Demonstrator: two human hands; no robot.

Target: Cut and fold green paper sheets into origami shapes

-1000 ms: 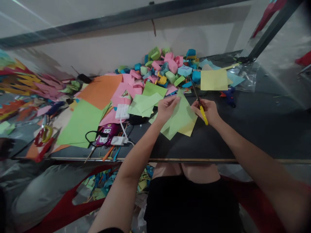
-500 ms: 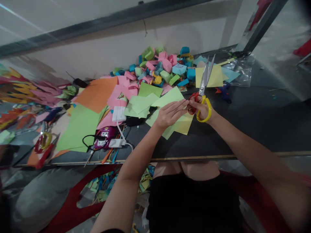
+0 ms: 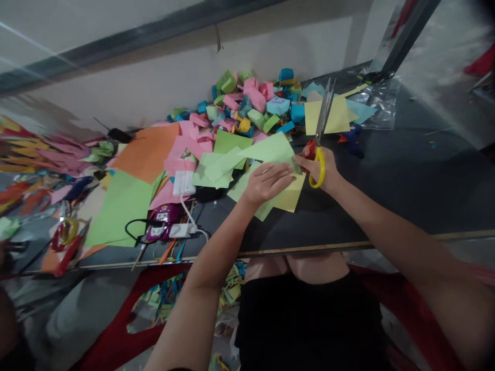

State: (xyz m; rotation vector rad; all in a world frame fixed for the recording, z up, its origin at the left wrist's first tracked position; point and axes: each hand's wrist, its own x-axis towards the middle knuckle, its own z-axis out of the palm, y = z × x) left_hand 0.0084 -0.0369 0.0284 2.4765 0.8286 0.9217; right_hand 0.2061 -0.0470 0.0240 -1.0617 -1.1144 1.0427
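Well inside the table edge (image 3: 309,249), right hand (image 3: 331,164) holds scissors (image 3: 322,122) (parted).

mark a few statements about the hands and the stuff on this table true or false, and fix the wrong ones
1. The right hand holds a pair of scissors. True.
2. Both scissor handles are blue. False: one is yellow, the other red.
3. The left hand is at the pale green paper. True.
4. The blades point toward the person. False: they point away, toward the wall.
5. The big orange sheet lies to the right of both hands. False: it lies to their left.
6. The pile of folded paper pieces includes pink, green and blue ones. True.
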